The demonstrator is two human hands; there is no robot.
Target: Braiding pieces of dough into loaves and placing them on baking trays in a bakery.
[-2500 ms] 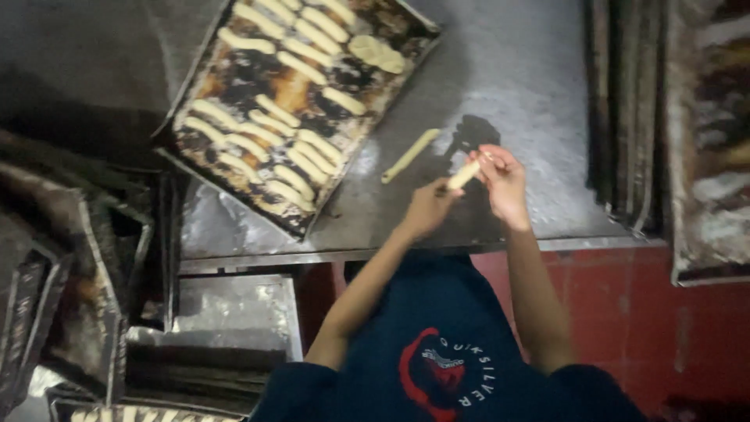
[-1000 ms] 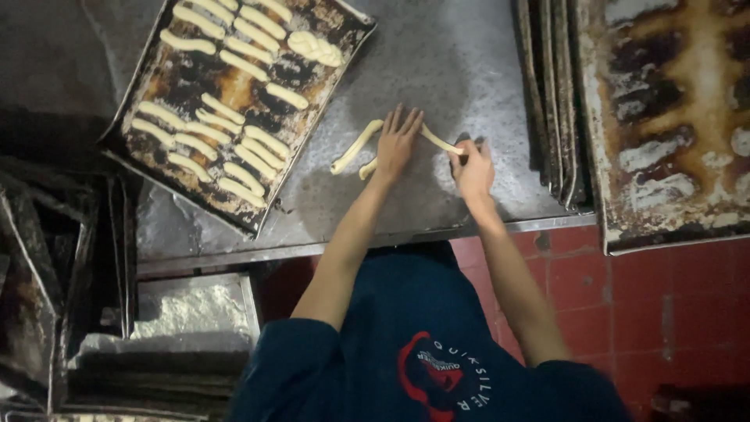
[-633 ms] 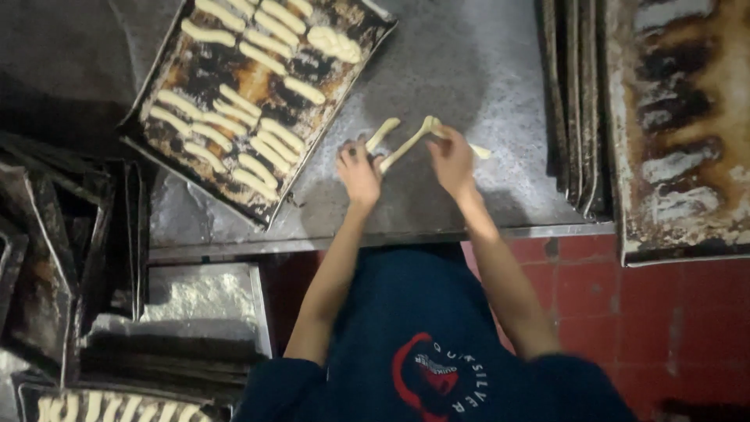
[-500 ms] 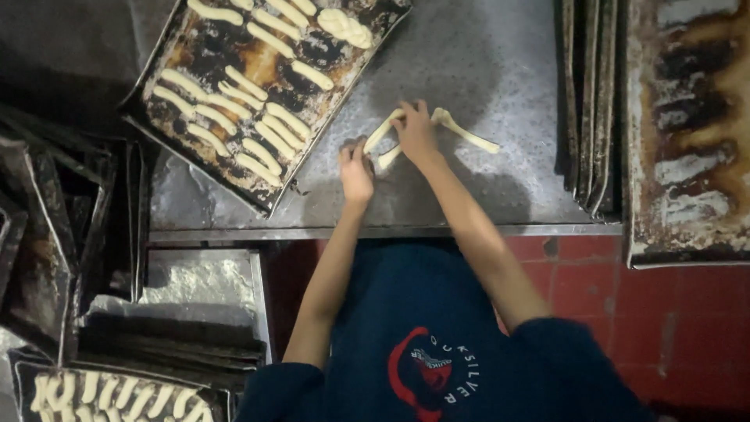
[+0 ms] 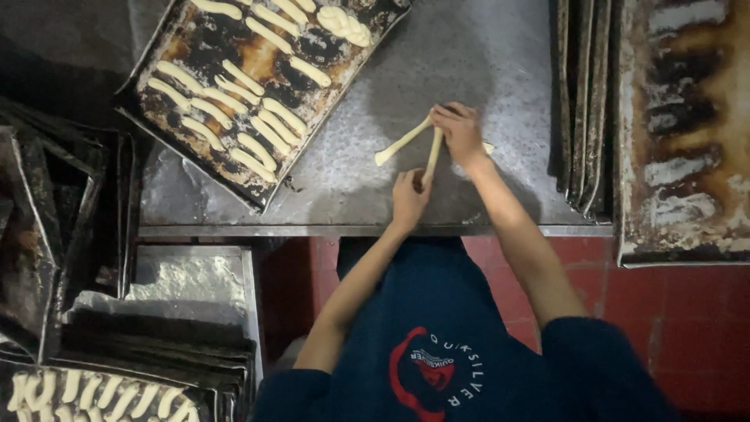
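Observation:
Two thin pale dough ropes (image 5: 406,141) lie on the floured metal table (image 5: 484,62) and meet in a point under my right hand (image 5: 459,134), which pinches their joined top ends. My left hand (image 5: 409,195) grips the lower end of the nearer rope. A third dough end (image 5: 488,148) pokes out to the right of my right hand. At the upper left stands a dark, burnt baking tray (image 5: 156,117) that carries several shaped dough sticks (image 5: 258,125) and one braided piece (image 5: 345,23).
A stack of tray edges (image 5: 582,109) and a scorched tray (image 5: 680,133) sit at the right. Dark stacked trays (image 5: 55,227) fill the left. A tray of dough sticks (image 5: 94,395) shows at the bottom left, beside a floured bin (image 5: 187,281). Below is red tiled floor (image 5: 687,328).
My hands have gone from rolling one dough piece to bringing ropes together. My right hand now holds their joined tops and my left has slid down to one rope's lower end.

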